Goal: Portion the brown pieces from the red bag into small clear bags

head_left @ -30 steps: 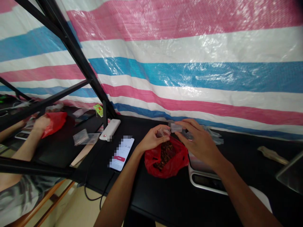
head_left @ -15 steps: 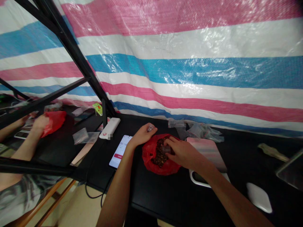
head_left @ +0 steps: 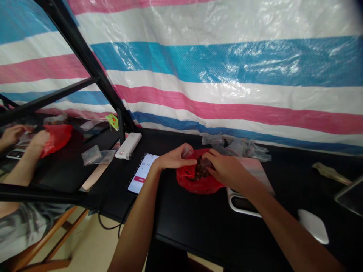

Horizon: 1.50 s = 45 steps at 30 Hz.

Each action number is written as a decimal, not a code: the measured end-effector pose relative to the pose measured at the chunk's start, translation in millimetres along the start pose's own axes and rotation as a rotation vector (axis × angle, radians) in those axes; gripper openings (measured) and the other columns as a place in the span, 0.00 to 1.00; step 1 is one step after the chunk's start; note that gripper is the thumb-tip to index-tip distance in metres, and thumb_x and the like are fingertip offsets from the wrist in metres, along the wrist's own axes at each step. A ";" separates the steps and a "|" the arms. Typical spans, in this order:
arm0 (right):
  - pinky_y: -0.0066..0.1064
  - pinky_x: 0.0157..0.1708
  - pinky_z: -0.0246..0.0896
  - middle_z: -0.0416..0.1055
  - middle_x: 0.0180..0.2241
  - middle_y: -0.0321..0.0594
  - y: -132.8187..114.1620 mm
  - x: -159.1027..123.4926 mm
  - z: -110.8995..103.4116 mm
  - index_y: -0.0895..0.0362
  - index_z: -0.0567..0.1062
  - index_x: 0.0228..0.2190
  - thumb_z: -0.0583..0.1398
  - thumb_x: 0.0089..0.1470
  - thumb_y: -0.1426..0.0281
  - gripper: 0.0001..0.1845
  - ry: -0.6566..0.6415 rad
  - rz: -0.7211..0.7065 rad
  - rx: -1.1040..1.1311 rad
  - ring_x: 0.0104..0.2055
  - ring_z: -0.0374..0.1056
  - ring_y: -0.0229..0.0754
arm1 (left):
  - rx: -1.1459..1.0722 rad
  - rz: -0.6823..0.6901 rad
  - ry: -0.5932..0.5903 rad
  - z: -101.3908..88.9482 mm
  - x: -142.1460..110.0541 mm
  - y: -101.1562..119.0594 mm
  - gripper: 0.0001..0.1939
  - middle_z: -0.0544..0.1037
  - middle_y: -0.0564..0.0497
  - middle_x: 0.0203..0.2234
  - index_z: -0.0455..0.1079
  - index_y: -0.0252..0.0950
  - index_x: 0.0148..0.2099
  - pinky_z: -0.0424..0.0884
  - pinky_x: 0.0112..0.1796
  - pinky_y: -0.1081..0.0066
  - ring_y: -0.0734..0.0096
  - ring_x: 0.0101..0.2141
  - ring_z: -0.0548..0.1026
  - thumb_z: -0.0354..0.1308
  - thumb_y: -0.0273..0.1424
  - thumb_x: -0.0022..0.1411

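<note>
Reaching over the black tabletop's front edge, the right hand angles down into the open red plastic bag of brown dried pieces, its grip clamped around a small translucent container, partly hidden. The left hand, bent inward, pinches a small clear plastic bag. The red bag sits nearer the back edge, bare black surface before it, a white-rimmed flat scale right beside it.
</note>
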State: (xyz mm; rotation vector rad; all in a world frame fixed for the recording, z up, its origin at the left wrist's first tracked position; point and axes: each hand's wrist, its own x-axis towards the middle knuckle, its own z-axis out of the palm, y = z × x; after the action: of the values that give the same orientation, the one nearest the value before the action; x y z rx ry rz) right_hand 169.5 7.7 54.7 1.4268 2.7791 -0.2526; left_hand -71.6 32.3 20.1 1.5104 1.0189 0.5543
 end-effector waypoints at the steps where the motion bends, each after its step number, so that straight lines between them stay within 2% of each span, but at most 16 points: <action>1: 0.32 0.30 0.55 0.72 0.53 0.41 0.4 -1.3 -1.5 0.52 0.73 0.49 0.59 0.61 0.73 0.14 -0.011 -0.026 0.021 0.38 0.75 0.41 | -0.015 0.000 0.001 0.2 1.7 -2.7 0.25 0.72 0.55 0.33 0.65 0.36 0.51 0.66 0.31 0.74 0.75 0.30 0.70 0.69 0.41 0.57; 5: 0.32 0.32 0.55 0.75 0.51 0.40 0.1 -3.8 -2.4 0.52 0.75 0.46 0.60 0.61 0.73 0.12 -0.024 -0.036 0.047 0.37 0.75 0.42 | -0.011 0.023 0.106 -2.4 8.9 -14.1 0.17 0.71 0.56 0.32 0.66 0.36 0.47 0.64 0.30 0.76 0.76 0.30 0.68 0.63 0.27 0.55; 8: 0.33 0.33 0.56 0.78 0.49 0.42 -1.3 -2.1 1.1 0.52 0.76 0.46 0.62 0.61 0.66 0.11 -0.012 -0.003 0.013 0.39 0.76 0.46 | -0.077 0.043 0.156 -3.0 12.2 -18.1 0.16 0.71 0.56 0.32 0.68 0.35 0.46 0.65 0.32 0.76 0.77 0.30 0.69 0.60 0.24 0.52; 12: 0.35 0.33 0.58 0.81 0.43 0.41 -2.9 0.7 3.3 0.51 0.77 0.46 0.61 0.63 0.63 0.11 -0.004 0.041 -0.009 0.40 0.78 0.51 | -0.245 -0.008 0.143 0.7 14.8 -18.7 0.17 0.74 0.55 0.33 0.70 0.36 0.46 0.66 0.34 0.74 0.75 0.31 0.72 0.61 0.25 0.52; 15: 0.34 0.35 0.60 0.80 0.46 0.41 -3.9 1.0 3.3 0.51 0.76 0.49 0.61 0.63 0.66 0.14 0.009 0.031 -0.002 0.42 0.78 0.50 | -0.285 -0.016 0.180 2.6 17.6 -19.2 0.18 0.75 0.55 0.33 0.71 0.36 0.46 0.67 0.34 0.74 0.74 0.31 0.73 0.63 0.25 0.51; 18: 0.33 0.36 0.61 0.76 0.51 0.44 -5.8 0.7 3.5 0.54 0.76 0.50 0.62 0.61 0.70 0.15 0.019 -0.001 -0.029 0.43 0.77 0.47 | -0.252 0.011 0.233 2.1 19.5 -19.2 0.18 0.76 0.54 0.33 0.71 0.36 0.47 0.67 0.33 0.74 0.74 0.31 0.73 0.63 0.25 0.51; 20: 0.33 0.36 0.61 0.75 0.50 0.44 -7.9 0.3 3.3 0.55 0.77 0.47 0.62 0.60 0.71 0.12 0.021 -0.018 -0.045 0.44 0.76 0.47 | -0.194 0.015 0.239 1.0 18.9 -18.2 0.19 0.76 0.54 0.33 0.71 0.36 0.48 0.68 0.33 0.74 0.75 0.31 0.73 0.62 0.25 0.52; 26: 0.34 0.38 0.62 0.76 0.48 0.46 -12.9 0.2 0.9 0.57 0.77 0.46 0.61 0.62 0.66 0.13 0.024 0.032 -0.054 0.44 0.76 0.50 | -0.037 0.047 0.133 0.3 14.7 -14.5 0.13 0.76 0.53 0.33 0.72 0.35 0.45 0.69 0.34 0.74 0.74 0.32 0.74 0.61 0.27 0.55; 32: 0.36 0.35 0.61 0.78 0.47 0.47 -13.7 1.4 0.5 0.56 0.78 0.44 0.61 0.59 0.65 0.12 0.019 0.044 -0.054 0.41 0.78 0.51 | -0.227 0.058 0.169 3.6 14.3 -12.8 0.14 0.77 0.52 0.34 0.72 0.34 0.45 0.69 0.35 0.74 0.74 0.33 0.75 0.65 0.30 0.56; 38: 0.35 0.34 0.60 0.81 0.41 0.44 -11.3 3.2 4.2 0.53 0.78 0.42 0.61 0.59 0.63 0.11 0.055 0.067 0.001 0.39 0.78 0.50 | -0.385 0.017 0.187 6.0 14.1 -9.8 0.21 0.78 0.51 0.36 0.72 0.34 0.47 0.70 0.37 0.73 0.72 0.34 0.76 0.71 0.37 0.53; 42: 0.34 0.34 0.58 0.82 0.39 0.41 -6.9 3.6 6.1 0.51 0.77 0.42 0.62 0.58 0.62 0.11 0.069 0.077 0.070 0.39 0.78 0.50 | -0.286 0.064 0.278 8.2 19.3 -8.4 0.22 0.77 0.51 0.36 0.72 0.35 0.49 0.71 0.39 0.70 0.70 0.35 0.76 0.69 0.42 0.57; 45: 0.34 0.35 0.58 0.81 0.40 0.40 1.0 3.5 6.3 0.50 0.76 0.44 0.62 0.58 0.62 0.13 0.086 0.077 0.134 0.40 0.78 0.49 | -0.049 0.192 0.459 7.9 22.7 -9.0 0.18 0.77 0.49 0.39 0.71 0.35 0.48 0.71 0.44 0.67 0.67 0.39 0.76 0.66 0.41 0.61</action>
State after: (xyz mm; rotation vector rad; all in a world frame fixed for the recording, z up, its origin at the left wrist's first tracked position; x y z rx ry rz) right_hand 167.8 10.1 48.0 1.6068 2.8151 -0.3927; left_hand -56.3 46.6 5.3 1.4786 1.2010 1.0901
